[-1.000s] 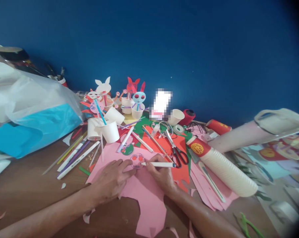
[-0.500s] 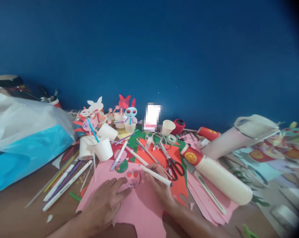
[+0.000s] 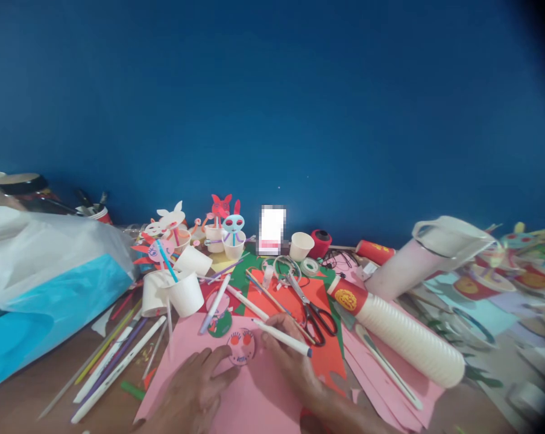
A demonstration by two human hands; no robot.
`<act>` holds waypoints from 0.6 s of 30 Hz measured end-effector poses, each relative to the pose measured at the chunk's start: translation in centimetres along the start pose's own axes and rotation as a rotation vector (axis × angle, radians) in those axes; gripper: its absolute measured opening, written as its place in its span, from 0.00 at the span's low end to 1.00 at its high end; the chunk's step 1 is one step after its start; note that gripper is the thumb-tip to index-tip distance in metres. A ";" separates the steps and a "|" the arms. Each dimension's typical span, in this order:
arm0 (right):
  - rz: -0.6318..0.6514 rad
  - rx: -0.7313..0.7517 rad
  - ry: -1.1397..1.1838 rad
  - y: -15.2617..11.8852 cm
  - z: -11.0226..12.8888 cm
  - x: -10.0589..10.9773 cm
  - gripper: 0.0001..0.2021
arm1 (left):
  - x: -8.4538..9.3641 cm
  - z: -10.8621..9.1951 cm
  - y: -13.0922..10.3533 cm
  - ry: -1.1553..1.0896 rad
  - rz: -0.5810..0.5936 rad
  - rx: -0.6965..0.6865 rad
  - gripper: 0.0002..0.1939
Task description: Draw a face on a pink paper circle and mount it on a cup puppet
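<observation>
A round pink paper face (image 3: 240,348) with red eyes, drawn lashes and a small mouth lies on a large pink sheet (image 3: 249,401). My left hand (image 3: 193,383) rests on the sheet with its fingers apart, the fingertips at the face's left edge. Just right of the face, my right hand (image 3: 290,355) holds a white marker (image 3: 284,337); its tip points up and left, and its blue end points right. Above the face are a green paper circle (image 3: 220,325) and another white marker (image 3: 215,304).
Black-handled scissors (image 3: 315,313) lie on red paper. Stacked paper cups (image 3: 408,337) and a pitcher (image 3: 430,259) are at the right. Cups with paper figures (image 3: 233,244) stand behind, and a plastic bag (image 3: 50,259) and several pens are at the left.
The view has tilted up, so the table items sit lower in the picture. My left hand's fingers have drawn slightly back from the face. My right hand still holds the marker.
</observation>
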State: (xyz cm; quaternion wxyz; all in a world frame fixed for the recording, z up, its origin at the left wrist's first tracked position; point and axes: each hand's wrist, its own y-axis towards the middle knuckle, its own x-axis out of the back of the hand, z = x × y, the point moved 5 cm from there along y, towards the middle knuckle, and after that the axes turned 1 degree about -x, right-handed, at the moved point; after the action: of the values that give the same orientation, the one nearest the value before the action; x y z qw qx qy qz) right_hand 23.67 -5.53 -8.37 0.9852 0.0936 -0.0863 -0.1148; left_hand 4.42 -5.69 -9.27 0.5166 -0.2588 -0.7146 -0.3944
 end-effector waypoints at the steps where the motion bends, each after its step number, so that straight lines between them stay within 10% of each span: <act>1: -0.001 -0.003 0.000 0.0 0.0 0.0 0.01 | -0.2 0.1 -0.1 -0.008 0.004 0.007 0.19; 18: 0.115 -0.084 -0.110 -0.7 0.0 -0.6 0.05 | 1.2 -0.7 1.2 -0.051 0.127 0.009 0.25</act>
State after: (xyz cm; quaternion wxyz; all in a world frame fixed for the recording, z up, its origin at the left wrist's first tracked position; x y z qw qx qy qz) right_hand 22.96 -6.11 -8.63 0.9870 0.0408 -0.1406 -0.0663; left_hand 5.31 -5.64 -7.70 0.5235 -0.3109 -0.7115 -0.3509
